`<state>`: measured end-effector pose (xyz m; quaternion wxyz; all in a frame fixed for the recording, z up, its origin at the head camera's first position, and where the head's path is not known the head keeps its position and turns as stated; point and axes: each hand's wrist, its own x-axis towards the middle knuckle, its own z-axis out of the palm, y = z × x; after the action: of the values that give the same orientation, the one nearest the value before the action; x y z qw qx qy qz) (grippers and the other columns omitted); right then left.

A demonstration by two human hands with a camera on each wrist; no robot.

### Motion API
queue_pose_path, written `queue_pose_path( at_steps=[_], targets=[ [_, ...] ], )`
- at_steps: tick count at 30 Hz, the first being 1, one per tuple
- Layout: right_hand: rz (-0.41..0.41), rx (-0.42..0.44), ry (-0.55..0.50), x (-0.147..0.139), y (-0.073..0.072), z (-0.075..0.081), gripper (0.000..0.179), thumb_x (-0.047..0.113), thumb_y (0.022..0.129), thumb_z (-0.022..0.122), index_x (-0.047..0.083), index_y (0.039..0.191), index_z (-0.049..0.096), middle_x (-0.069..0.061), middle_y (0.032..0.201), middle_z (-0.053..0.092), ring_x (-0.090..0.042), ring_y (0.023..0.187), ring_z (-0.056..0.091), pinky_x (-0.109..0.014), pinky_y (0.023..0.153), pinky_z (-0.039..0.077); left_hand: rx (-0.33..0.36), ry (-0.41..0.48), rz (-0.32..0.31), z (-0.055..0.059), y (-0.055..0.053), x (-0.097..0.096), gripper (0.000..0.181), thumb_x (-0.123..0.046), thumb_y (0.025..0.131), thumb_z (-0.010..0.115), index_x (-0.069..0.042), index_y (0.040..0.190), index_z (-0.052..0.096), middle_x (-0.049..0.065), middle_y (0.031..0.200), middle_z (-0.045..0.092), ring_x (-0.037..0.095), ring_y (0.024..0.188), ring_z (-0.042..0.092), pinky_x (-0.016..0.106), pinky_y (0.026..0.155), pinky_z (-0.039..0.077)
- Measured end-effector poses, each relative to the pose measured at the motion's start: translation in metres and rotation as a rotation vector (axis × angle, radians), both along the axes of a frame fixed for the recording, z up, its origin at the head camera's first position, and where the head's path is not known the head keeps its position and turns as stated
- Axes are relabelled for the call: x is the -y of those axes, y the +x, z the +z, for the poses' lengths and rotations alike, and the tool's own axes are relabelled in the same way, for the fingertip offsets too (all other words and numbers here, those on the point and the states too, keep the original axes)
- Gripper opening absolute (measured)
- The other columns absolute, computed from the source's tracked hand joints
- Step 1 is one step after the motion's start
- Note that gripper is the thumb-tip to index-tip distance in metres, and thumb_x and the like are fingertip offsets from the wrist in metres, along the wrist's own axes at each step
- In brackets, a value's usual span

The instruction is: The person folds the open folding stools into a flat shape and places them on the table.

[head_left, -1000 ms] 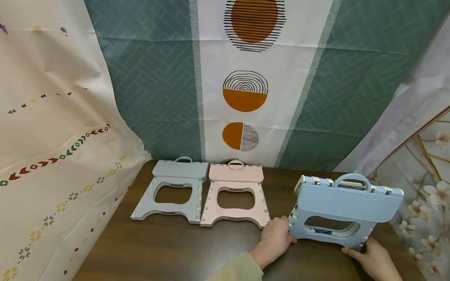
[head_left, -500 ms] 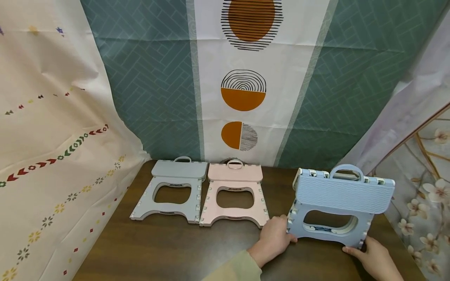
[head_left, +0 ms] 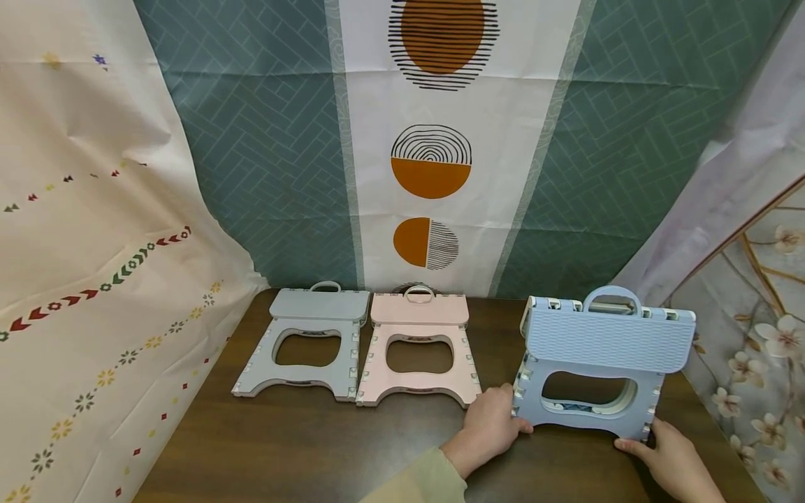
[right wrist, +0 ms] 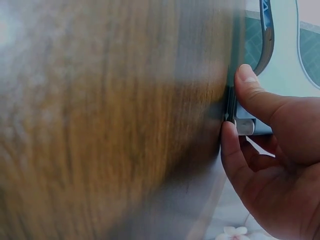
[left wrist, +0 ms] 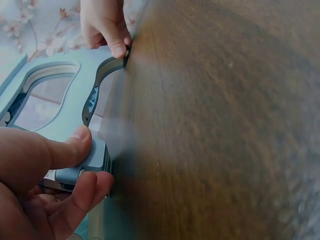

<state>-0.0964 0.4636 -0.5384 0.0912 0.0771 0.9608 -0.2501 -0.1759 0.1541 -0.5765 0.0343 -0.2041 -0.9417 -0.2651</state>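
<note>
Both hands hold a blue folding step stool, folded flat with its carry handle at the top, at the right of the table in the head view. The stool (head_left: 604, 339) stands tilted, its top edge raised above the table. At its lower left leg, the left hand (head_left: 490, 423) grips the corner; in the left wrist view, its thumb lies over the front of the stool (left wrist: 75, 105). The right hand (head_left: 676, 457) pinches the lower right leg, the thumb in front. Close up in the right wrist view, fingers of the right hand (right wrist: 285, 135) curl behind that leg's end near the tabletop.
A grey-blue folded step stool (head_left: 321, 305) and a pink one (head_left: 420, 311) lie side by side on the brown wooden table (head_left: 283, 447), left of the left hand. Patterned cloths hang behind (head_left: 283, 175) and at both sides.
The blue step stool has tipped back, away from the head camera, and its top has shifted left. Both hands keep their grip on its lower corners. The other two stools stay in place.
</note>
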Motion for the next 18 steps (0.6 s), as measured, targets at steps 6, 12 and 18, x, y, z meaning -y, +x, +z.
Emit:
queue_pose_path(
  at_steps=[6,12,18],
  targets=[
    [0.003,-0.005,-0.002,0.0,0.001,0.001,0.072,0.053,0.096,0.077,-0.011,0.121,0.058,-0.037,0.12,0.064,-0.061,0.113,0.061,-0.063,0.086,0.053,0.058,-0.013,-0.017,0.04,0.013,0.009,0.051,-0.045,0.074,0.099,-0.013,0.098,0.068,-0.001,0.081,0.068,0.011,0.069,0.064,0.03,0.056,0.05],
    [0.01,-0.041,0.007,0.0,0.002,0.003,0.079,0.053,0.098,0.075,-0.015,0.13,0.053,-0.045,0.129,0.056,-0.066,0.119,0.055,-0.066,0.088,0.051,0.078,-0.033,-0.002,0.056,0.016,0.009,0.05,-0.047,0.076,0.098,-0.014,0.098,0.068,-0.003,0.082,0.068,0.01,0.071,0.065,0.03,0.057,0.05],
    [0.006,-0.047,0.01,-0.001,0.003,0.007,0.083,0.053,0.1,0.072,-0.019,0.133,0.05,-0.048,0.133,0.052,-0.068,0.122,0.052,-0.068,0.089,0.05,0.082,-0.017,0.006,0.062,0.018,0.009,0.048,-0.05,0.078,0.095,-0.017,0.097,0.066,-0.005,0.082,0.065,0.01,0.073,0.065,0.031,0.057,0.049]
  ],
)
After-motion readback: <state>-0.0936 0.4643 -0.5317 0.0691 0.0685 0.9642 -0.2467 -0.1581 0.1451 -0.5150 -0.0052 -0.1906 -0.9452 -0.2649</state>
